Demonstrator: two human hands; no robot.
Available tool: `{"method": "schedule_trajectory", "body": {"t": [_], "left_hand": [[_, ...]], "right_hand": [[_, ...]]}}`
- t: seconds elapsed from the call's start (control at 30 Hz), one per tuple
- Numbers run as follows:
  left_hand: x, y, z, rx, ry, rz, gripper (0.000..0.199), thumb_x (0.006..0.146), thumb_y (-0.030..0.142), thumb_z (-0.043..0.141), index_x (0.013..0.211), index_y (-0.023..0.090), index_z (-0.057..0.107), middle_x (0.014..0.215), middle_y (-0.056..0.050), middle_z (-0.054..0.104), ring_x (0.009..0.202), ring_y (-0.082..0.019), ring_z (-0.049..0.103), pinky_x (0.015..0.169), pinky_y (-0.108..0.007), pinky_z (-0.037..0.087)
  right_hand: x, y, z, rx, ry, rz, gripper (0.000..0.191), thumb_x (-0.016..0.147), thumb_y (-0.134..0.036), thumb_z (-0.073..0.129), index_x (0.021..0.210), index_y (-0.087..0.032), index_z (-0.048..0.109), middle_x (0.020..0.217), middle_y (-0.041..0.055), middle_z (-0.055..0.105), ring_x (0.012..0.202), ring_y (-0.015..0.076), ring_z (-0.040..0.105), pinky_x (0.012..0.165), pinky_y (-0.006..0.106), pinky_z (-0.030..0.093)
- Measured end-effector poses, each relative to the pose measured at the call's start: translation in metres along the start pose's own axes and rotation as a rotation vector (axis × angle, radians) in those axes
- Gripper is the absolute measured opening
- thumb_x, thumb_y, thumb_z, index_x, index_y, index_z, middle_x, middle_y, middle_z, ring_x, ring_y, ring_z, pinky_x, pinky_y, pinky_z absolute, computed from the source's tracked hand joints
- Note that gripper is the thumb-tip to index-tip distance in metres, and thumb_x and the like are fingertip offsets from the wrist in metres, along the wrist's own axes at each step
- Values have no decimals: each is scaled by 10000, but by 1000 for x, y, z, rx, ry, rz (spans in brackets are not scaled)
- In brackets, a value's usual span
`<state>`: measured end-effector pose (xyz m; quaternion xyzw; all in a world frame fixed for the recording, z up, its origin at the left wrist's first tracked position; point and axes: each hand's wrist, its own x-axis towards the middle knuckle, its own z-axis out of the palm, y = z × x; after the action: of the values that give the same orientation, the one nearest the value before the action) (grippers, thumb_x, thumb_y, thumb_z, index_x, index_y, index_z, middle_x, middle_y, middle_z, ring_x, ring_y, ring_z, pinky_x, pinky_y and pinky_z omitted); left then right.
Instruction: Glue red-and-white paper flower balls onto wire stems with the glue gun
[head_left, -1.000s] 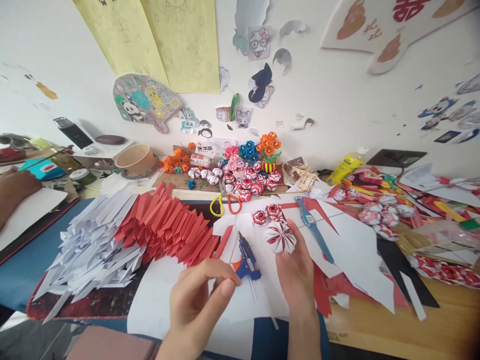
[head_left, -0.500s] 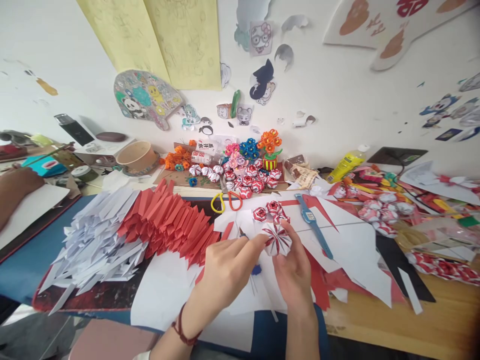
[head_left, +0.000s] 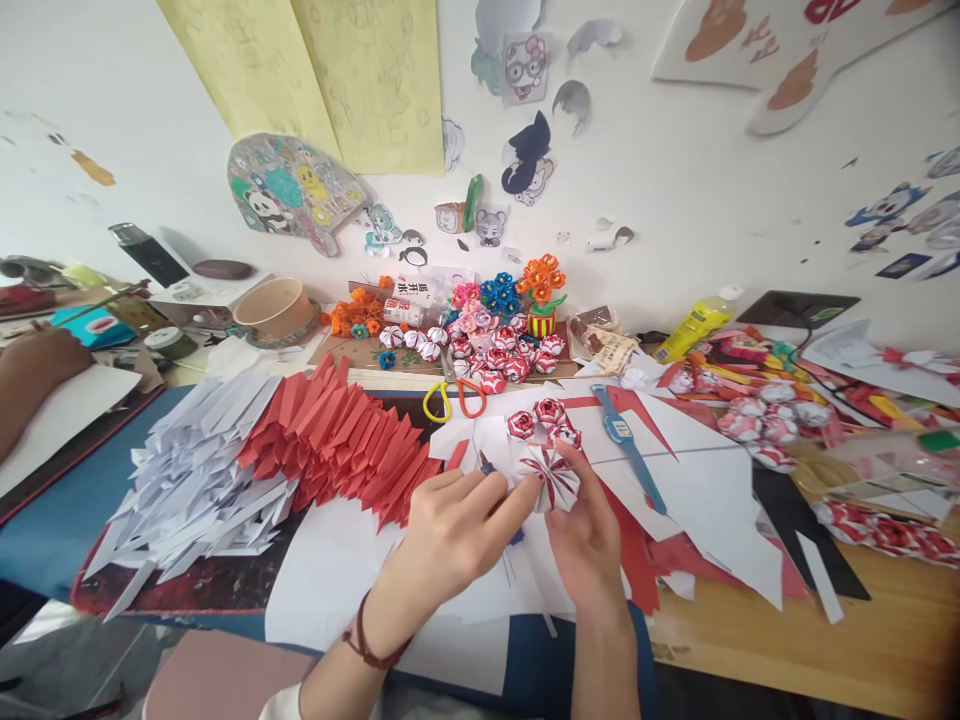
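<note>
A red-and-white folded paper flower (head_left: 551, 480) is held between both hands, its pleated side facing up. My right hand (head_left: 589, 530) grips its right side, with fingers behind and the thumb at the lower edge. My left hand (head_left: 454, 530), with a dark red bracelet at the wrist, is closed, a fingertip pressed to the flower's left side. Just beyond are finished-looking red-and-white flowers (head_left: 550, 411). Below the hands lie white paper sheets (head_left: 337, 570) and a blue-ended tool, partly hidden by my left hand.
Piles of folded white strips (head_left: 195, 480) and red strips (head_left: 337, 440) lie left. Scissors (head_left: 457, 402) and a blue watch (head_left: 630, 450) rest on the table. Paper flowers (head_left: 502, 360) and a yellow bottle (head_left: 697, 325) stand near the wall. Another person's hand (head_left: 45, 360) is far left.
My left hand has shifted slightly, its fingers curled more at the flower's edge. The flower has turned a little. The camera view has moved slightly.
</note>
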<state>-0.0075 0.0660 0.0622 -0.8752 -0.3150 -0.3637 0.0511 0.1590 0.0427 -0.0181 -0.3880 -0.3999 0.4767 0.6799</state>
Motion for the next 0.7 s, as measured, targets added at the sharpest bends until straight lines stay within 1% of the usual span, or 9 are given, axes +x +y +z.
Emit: {"method": "schedule_trajectory", "body": {"t": [0.1,0.17,0.27,0.37,0.47,0.6,0.63,0.67,0.7], "left_hand": [[-2,0,3,-19,7,-24,220,997,94,530,1164,179,645,626,37,585,519,-110,496,526,-280,289],[-2,1,7,-26,32,-57,150,1000,112,557,1118,169,631,642,36,614,521,-106,514,533,-275,306],[-1,3,9,-66,100,-143,50,1001,139,597,1032,177,610,684,34,665,522,-93,524,547,-259,335],[2,7,7,-193,162,-280,49,1007,147,597,999,194,604,661,56,638,519,-82,500,557,-232,358],[4,8,1,-401,213,-448,77,1018,163,576,958,207,596,712,44,617,586,-89,509,600,-213,399],[2,6,-1,-772,248,-523,93,1027,237,573,948,197,599,992,-58,666,890,-157,598,782,-262,468],[2,6,0,-900,243,-544,104,1032,259,569,955,193,593,1033,-74,671,904,-165,606,794,-274,480],[3,6,2,-1039,235,-572,121,1038,281,561,958,192,577,1034,-80,677,864,-159,614,774,-277,492],[4,6,3,-1175,227,-602,139,1045,301,550,957,194,555,979,-69,686,777,-142,607,723,-266,494]], "right_hand": [[0,0,1,-3,22,5,538,814,-406,816,1324,-313,670,1424,81,641,1400,352,507,1205,604,335],[-1,1,2,-3,31,5,533,805,-414,822,1307,-311,677,1423,80,644,1391,355,517,1196,602,349],[-1,1,2,-2,24,-8,528,816,-399,814,1317,-310,669,1436,76,635,1390,341,520,1189,583,366],[-2,0,3,18,9,-4,525,828,-392,806,1326,-316,660,1440,75,632,1385,335,529,1170,567,399],[-2,0,4,26,18,6,536,822,-408,811,1328,-318,660,1426,79,640,1386,344,530,1162,566,407],[-3,1,4,49,11,17,545,846,-408,791,1362,-324,637,1434,85,628,1383,348,532,1164,581,398],[-3,1,4,52,10,21,545,849,-406,789,1365,-326,635,1444,84,620,1387,349,528,1167,587,392],[-3,0,4,50,13,23,545,847,-407,790,1364,-326,636,1451,83,614,1391,352,524,1173,592,384],[-3,0,4,44,18,27,548,844,-412,792,1362,-326,636,1457,82,609,1396,355,519,1179,598,374]]}}
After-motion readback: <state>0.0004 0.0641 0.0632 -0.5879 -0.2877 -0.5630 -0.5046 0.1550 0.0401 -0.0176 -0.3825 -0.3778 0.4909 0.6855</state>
